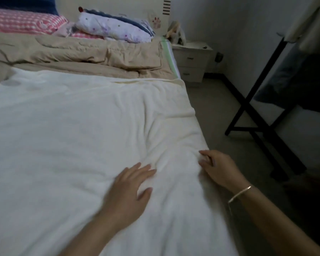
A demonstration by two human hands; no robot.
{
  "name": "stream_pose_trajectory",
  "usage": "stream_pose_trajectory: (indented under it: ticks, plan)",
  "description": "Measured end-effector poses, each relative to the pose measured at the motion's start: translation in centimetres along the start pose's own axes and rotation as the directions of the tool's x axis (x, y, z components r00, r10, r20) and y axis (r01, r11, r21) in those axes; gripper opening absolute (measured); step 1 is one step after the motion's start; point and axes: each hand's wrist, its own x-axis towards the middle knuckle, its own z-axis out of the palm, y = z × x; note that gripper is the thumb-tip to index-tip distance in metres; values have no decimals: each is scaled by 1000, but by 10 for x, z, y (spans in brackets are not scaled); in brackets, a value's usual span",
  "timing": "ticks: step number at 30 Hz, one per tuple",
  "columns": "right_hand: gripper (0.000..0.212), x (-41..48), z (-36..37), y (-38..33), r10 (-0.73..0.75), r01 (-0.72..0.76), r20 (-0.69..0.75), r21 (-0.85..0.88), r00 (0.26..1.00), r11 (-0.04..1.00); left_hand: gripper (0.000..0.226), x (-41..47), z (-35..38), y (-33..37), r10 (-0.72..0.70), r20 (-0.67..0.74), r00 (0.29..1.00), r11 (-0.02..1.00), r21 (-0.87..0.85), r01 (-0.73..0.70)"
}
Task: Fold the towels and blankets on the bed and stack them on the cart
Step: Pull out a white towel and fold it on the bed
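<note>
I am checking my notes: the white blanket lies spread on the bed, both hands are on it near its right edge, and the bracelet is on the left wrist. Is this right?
Not quite. In the head view the bracelet is on the right wrist, behind the right hand; the left hand has a bare wrist. The white blanket and both hands are as you wrote.

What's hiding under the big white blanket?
The white blanket lies spread over a tan quilt, which shows beyond its far edge. Both hands rest on top, left hand and right hand. Anything else underneath is covered.
</note>
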Motion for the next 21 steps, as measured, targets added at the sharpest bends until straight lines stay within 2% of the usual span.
stream_pose_trajectory:
  ticks: [1,3,6,7,11,14,17,21]
  plan:
    - [32,-12,-3,-1,33,-32,-58,24,998,999,45,-19,2,9,12,-7,1000,1000,15,-12]
    - [28,-33,-9,-7,144,-138,-80,80,986,987,41,-47,2,27,33,-5,999,999,30,-33]
    - [37,-70,-9,-11,295,-293,23,206,955,934,37,-88,2,54,95,8,995,995,13,-95]
    - [37,-87,-6,-11,317,-318,40,201,948,927,36,-105,2,63,118,20,993,993,10,-118]
    - [32,-140,3,-2,350,-344,-17,153,936,927,51,-148,-3,85,215,47,975,974,61,-218]
    - [32,-176,5,0,386,-369,4,301,922,879,63,-177,-9,99,287,56,956,946,140,-292]
    - [31,-199,8,-3,392,-370,12,362,920,856,56,-201,-8,107,346,37,937,919,188,-347]
    - [27,-209,11,-9,379,-327,-56,400,924,856,46,-216,-1,114,385,-19,923,895,250,-368]
